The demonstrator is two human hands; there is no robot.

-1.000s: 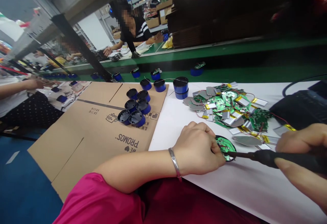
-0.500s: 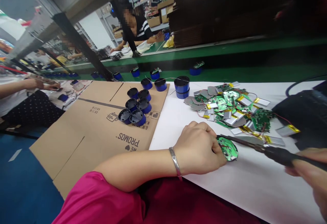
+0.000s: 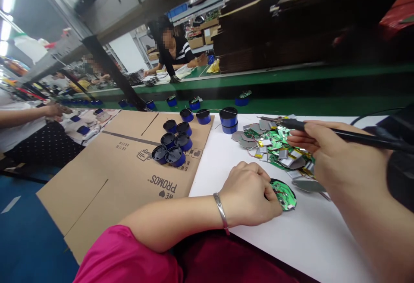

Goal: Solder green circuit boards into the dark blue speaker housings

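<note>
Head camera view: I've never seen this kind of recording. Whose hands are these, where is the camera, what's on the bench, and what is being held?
The camera sits on a person's head, looking down at their own two bare hands; no machine is involved. The left hand, with a bracelet on its wrist, pins a round green circuit board to the white bench. The right hand holds a soldering iron, its tip raised over a pile of boards and batteries. On the left lies flat cardboard carrying blue cups. The hand at the far left and the people behind the green conveyor are other workers.
</note>
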